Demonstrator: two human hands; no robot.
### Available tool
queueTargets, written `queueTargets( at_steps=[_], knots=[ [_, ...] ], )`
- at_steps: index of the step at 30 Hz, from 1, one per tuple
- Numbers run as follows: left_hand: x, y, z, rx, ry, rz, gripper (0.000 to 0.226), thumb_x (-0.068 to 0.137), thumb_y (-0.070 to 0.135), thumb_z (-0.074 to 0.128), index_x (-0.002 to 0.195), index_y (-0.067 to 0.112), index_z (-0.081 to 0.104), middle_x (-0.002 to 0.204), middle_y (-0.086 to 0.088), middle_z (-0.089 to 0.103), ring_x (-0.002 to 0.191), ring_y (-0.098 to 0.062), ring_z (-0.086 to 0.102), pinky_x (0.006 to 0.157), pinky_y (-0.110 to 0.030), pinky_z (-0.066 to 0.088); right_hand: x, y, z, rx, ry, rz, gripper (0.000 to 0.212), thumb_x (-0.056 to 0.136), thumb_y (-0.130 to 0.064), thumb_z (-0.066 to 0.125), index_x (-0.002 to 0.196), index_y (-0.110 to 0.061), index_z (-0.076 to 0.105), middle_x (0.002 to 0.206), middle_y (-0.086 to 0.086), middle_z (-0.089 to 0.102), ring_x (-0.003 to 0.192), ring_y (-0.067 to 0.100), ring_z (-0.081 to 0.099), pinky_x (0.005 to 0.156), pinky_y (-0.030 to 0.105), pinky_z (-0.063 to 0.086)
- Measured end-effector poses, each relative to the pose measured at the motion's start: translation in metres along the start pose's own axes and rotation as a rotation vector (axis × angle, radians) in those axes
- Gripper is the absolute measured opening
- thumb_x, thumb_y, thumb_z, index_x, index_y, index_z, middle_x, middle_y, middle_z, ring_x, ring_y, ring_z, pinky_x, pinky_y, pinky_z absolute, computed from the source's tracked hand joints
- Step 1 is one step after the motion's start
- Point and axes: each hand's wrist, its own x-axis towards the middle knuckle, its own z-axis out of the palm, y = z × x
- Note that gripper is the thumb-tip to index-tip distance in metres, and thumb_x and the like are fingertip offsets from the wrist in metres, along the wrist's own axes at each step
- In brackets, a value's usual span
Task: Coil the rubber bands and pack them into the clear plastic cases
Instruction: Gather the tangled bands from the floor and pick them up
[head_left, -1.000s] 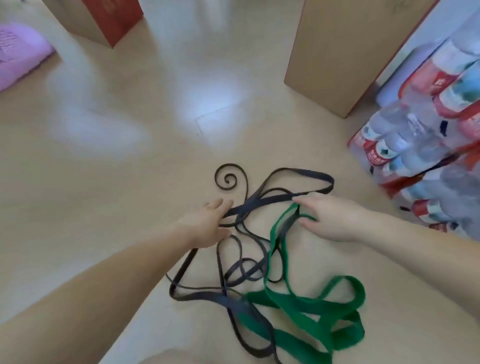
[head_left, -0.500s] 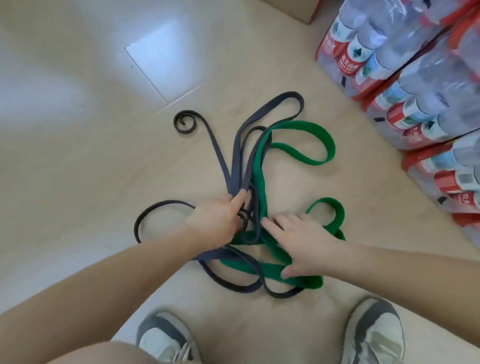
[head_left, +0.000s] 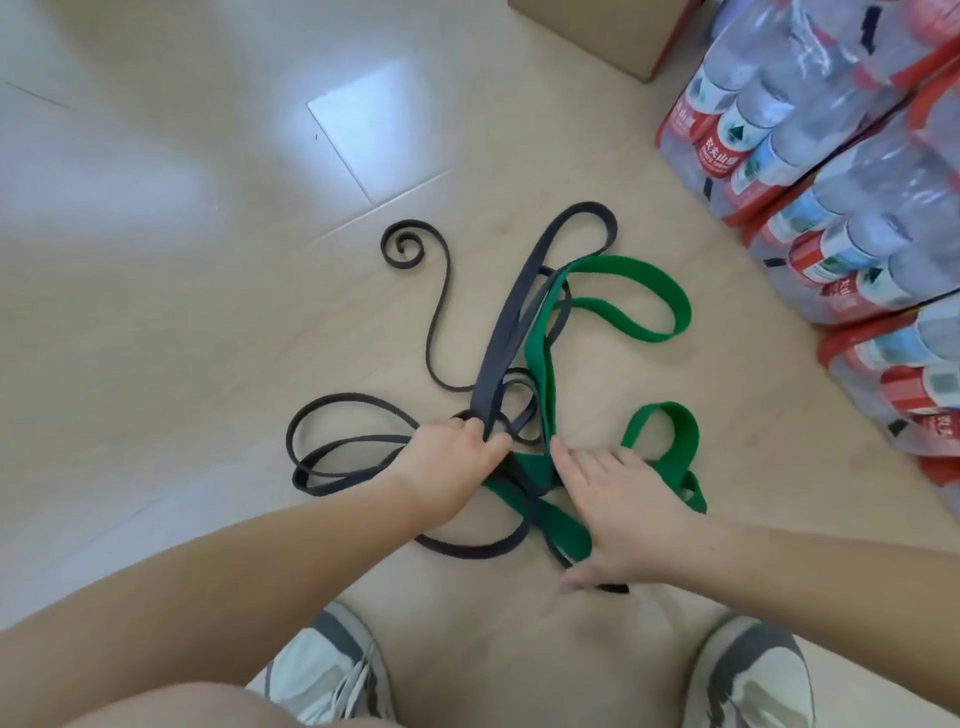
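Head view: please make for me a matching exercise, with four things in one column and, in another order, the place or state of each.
Things:
1. left hand
2. right hand
3. thin black band
4. bottle packs

Place or state:
A. stacked at the right side of the floor
B. one end curled into a small spiral
C. grips the dark blue band
D. rests with straight fingers on the green band

Pairs: 1-C, 2-D, 3-B, 4-A
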Motion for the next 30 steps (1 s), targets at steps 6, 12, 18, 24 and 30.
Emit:
queueTargets(
  at_steps=[6,12,18,24,30],
  knots=[
    [0.001,0.001,-0.008,-0.253,-0.013,-0.062,0.043,0.093,0.005,0.053,0.129,0.024,0.04,0.101,-0.003,0.062,0.085,-0.032,0.065,0.066,-0.044,0.055,0.003,0.01,0.039,-0.124,0.196,-0.069,0.121,0.073,-0.051,0.076,0.162,-0.002,0.01,0.137,0.016,0.053,0.125,0.037,0.053,0.112,0.049,0.042],
    [0.02,-0.029,-0.052,-0.21,0.171,-0.114,0.037,0.096,0.012,0.054,0.127,0.031,0.046,0.105,0.001,0.059,0.09,-0.028,0.064,0.059,-0.037,0.043,0.035,0.031,0.006,-0.092,0.308,0.026,0.085,0.081,-0.019,0.065,0.152,-0.019,0.017,0.105,0.006,0.071,0.094,0.032,0.069,0.083,0.04,0.05],
    [0.044,-0.089,-0.136,-0.216,0.483,-0.38,0.044,0.091,0.022,0.063,0.132,0.026,0.048,0.114,-0.005,0.058,0.098,-0.034,0.062,0.066,-0.041,0.051,0.062,0.056,-0.116,0.178,0.685,0.309,0.075,0.094,-0.025,0.063,0.158,-0.014,0.027,0.112,0.012,0.07,0.095,0.037,0.066,0.072,0.039,0.044],
    [0.031,-0.087,-0.098,-0.224,0.001,-0.279,0.116,0.08,0.034,0.078,0.162,0.031,-0.005,0.17,-0.016,-0.001,0.157,-0.037,0.003,0.128,-0.048,0.012,0.067,0.045,-0.128,0.496,0.338,0.232,0.112,0.086,-0.052,0.075,0.165,-0.02,0.002,0.166,0.005,0.031,0.15,0.026,0.036,0.114,0.044,0.043],
    [0.007,-0.132,-0.08,-0.622,0.233,-0.193,0.109,0.08,0.045,0.08,0.163,0.035,0.01,0.172,0.001,0.009,0.159,-0.021,0.006,0.129,-0.038,0.016,0.074,0.074,-0.151,0.215,0.566,0.122,0.061,0.094,-0.065,0.051,0.139,-0.025,0.058,0.14,-0.006,0.052,0.124,0.019,0.056,0.086,0.034,0.052]
  ],
)
